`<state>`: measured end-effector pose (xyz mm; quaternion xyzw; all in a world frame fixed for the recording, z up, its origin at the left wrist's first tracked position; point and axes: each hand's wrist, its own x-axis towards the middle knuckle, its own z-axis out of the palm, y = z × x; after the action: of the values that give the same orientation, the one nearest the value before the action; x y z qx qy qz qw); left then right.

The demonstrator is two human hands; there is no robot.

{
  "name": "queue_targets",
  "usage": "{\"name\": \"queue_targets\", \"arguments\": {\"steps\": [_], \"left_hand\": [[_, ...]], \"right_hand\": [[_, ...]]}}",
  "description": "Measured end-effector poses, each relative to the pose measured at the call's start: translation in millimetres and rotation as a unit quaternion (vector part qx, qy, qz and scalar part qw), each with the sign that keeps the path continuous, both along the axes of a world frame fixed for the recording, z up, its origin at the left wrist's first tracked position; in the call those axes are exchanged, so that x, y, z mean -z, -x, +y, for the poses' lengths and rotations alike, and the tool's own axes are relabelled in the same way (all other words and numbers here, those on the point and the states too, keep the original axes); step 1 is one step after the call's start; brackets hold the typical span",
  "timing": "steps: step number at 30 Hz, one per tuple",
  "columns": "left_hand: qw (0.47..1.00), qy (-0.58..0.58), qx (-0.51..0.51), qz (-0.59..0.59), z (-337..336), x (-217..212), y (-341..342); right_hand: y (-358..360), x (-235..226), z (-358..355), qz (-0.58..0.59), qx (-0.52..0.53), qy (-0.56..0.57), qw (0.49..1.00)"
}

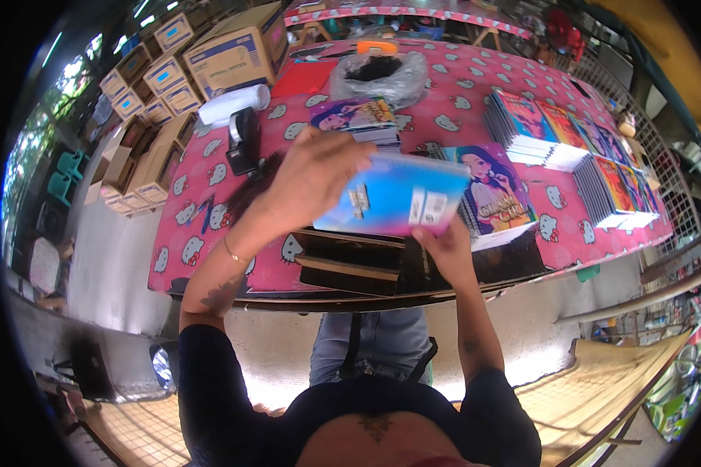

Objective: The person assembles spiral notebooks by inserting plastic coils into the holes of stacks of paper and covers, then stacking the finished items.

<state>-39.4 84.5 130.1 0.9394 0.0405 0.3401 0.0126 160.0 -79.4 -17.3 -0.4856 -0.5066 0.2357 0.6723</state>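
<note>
A spiral notebook (389, 194) with a blue and pink back cover is held tilted above the near edge of the table. My right hand (448, 253) grips its lower right corner, thumb on the cover. At the upper left edge, the bent fingers of my left hand (315, 171) close on the notebook; their tips are partly hidden. Below it sits a dark wooden frame or box (350, 265). Just right lies a notebook stack (494, 187) with an illustrated cover, and behind my left hand is another stack (354, 117).
Pink patterned cloth (553, 226) covers the table. More notebook stacks (537, 128) stand at the right. A black tape dispenser (244, 140), a white roll (234, 105) and a plastic bag (379, 78) of dark pieces lie farther back. Cardboard boxes (237, 54) are piled at the left.
</note>
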Motion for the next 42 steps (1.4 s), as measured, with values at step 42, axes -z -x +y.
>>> {"name": "queue_targets", "arguments": {"steps": [42], "left_hand": [[0.891, 0.059, -0.445, 0.069, 185, 249, 97]], "right_hand": [[24, 67, 10, -0.001, -0.003, 0.081, 0.997]]}}
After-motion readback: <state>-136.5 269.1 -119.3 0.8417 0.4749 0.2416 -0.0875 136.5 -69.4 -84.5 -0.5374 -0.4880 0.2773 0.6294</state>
